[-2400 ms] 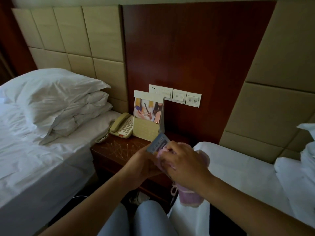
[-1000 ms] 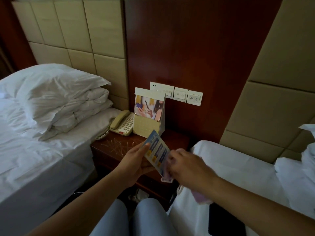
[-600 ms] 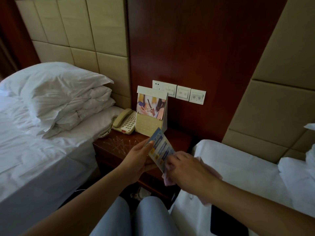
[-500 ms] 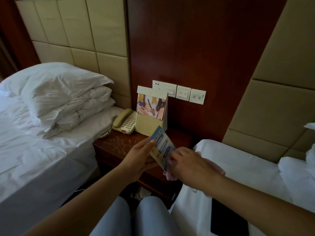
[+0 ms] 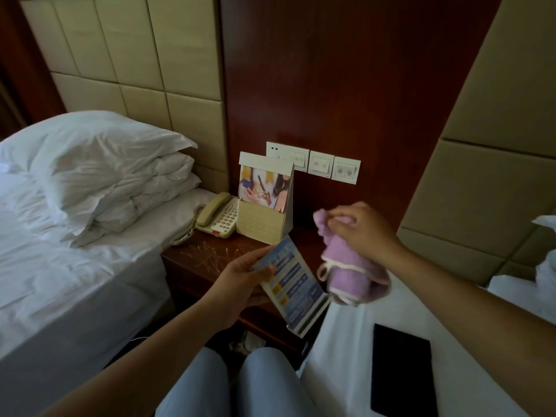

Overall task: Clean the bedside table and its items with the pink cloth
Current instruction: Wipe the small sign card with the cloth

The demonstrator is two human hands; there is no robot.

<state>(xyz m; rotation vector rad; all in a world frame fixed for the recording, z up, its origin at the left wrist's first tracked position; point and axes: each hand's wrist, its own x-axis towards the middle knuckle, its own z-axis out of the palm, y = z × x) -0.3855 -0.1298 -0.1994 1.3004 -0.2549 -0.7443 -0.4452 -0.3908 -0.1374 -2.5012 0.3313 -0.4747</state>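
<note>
My left hand (image 5: 240,285) grips a blue printed card stand (image 5: 293,285) by its left edge, tilted over the front of the dark wooden bedside table (image 5: 204,260). To the right of the card, my right hand (image 5: 359,228) pinches the top of the pink cloth (image 5: 349,266), which hangs down from the fingers, clear of the card. A beige telephone (image 5: 218,216) and a cream desk calendar (image 5: 266,203) stand at the back of the table.
White beds flank the table, the left one (image 5: 75,266) with stacked pillows (image 5: 114,173). A black phone (image 5: 400,374) lies on the right bed. Wall switches (image 5: 322,164) sit on the wood panel behind the calendar. My knees (image 5: 234,383) are below the table.
My right hand has lifted the pink cloth up and to the right, off the card it was rubbing. The left hand still holds the card, now tilted lower.
</note>
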